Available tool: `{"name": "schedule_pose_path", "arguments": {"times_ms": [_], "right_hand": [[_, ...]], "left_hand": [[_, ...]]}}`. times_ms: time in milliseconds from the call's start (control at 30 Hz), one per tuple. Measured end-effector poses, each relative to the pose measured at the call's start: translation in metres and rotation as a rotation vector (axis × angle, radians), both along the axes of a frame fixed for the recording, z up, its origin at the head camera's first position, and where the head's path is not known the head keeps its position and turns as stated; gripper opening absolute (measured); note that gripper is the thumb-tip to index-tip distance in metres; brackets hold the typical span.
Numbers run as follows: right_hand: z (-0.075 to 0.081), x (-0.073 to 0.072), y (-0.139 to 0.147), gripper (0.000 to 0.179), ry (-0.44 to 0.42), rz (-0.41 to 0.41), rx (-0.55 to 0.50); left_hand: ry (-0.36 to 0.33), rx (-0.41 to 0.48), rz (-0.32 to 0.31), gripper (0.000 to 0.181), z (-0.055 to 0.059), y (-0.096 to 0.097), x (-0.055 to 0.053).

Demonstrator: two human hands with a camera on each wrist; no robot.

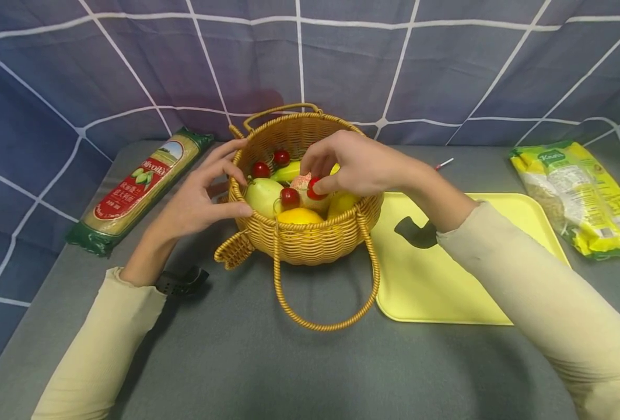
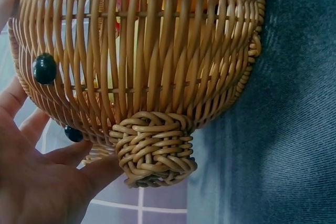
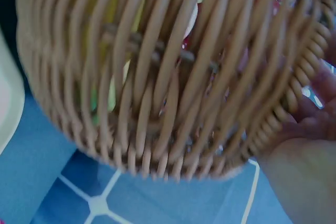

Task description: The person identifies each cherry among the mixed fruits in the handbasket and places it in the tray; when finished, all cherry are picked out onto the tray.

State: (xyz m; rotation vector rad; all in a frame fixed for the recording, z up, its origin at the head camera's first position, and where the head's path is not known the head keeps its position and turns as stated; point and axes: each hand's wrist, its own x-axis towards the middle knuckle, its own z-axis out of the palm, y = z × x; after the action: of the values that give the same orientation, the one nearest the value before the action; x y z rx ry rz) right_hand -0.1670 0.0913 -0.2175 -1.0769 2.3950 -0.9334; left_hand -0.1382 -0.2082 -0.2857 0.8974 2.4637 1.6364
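Note:
My right hand (image 1: 359, 163) reaches over the wicker basket (image 1: 315, 254) from the right and pinches a red cherry (image 1: 312, 188) between thumb and fingers. My left hand (image 1: 202, 189) rests on the basket's left rim, fingers spread, thumb lying along the front edge. In the left wrist view the left hand (image 2: 44, 174) spreads against the woven side near a dark round bead (image 2: 44, 68). Inside the basket lie a green pear (image 1: 264, 197), a yellow fruit (image 1: 299, 216), a pinkish speckled fruit (image 1: 300, 182) and other cherries (image 1: 290, 198). The right wrist view mostly shows woven wall.
A yellow tray (image 1: 430, 291) lies right of the basket, under my right forearm. A pasta pack (image 1: 136, 192) lies at the left, and a yellow-green bag (image 1: 582, 198) at the far right. One basket handle (image 1: 325, 326) hangs forward onto the grey table; another stands at the back.

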Motion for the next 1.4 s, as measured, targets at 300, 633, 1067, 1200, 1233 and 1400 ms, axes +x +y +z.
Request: {"name": "schedule_pose_path", "arguments": {"times_ms": [300,633,1067,1200,1233,1400], "right_hand": [[0.000,0.028,0.043,0.015,0.101,-0.140,-0.245],[-0.024,0.075,0.113,0.021,0.149,-0.412,-0.379],[-0.085,0.079,0.199,0.021,0.049,-0.661,0.004],[-0.096,0.076,0.209,0.021,0.050,-0.607,0.063],[-0.098,0.076,0.211,0.021,0.051,-0.594,0.071],[-0.104,0.075,0.212,0.018,0.052,-0.569,0.054]], "left_hand": [[-0.010,0.010,-0.003,0.028,-0.003,-0.002,0.001],[-0.019,0.003,-0.003,0.027,-0.002,-0.002,0.003],[-0.028,0.012,-0.004,0.029,0.000,-0.001,0.004],[-0.034,0.025,-0.006,0.028,0.000,0.000,0.003],[-0.034,0.025,-0.006,0.029,0.000,0.000,0.002],[-0.030,0.019,-0.006,0.028,0.000,-0.001,0.001]]}}
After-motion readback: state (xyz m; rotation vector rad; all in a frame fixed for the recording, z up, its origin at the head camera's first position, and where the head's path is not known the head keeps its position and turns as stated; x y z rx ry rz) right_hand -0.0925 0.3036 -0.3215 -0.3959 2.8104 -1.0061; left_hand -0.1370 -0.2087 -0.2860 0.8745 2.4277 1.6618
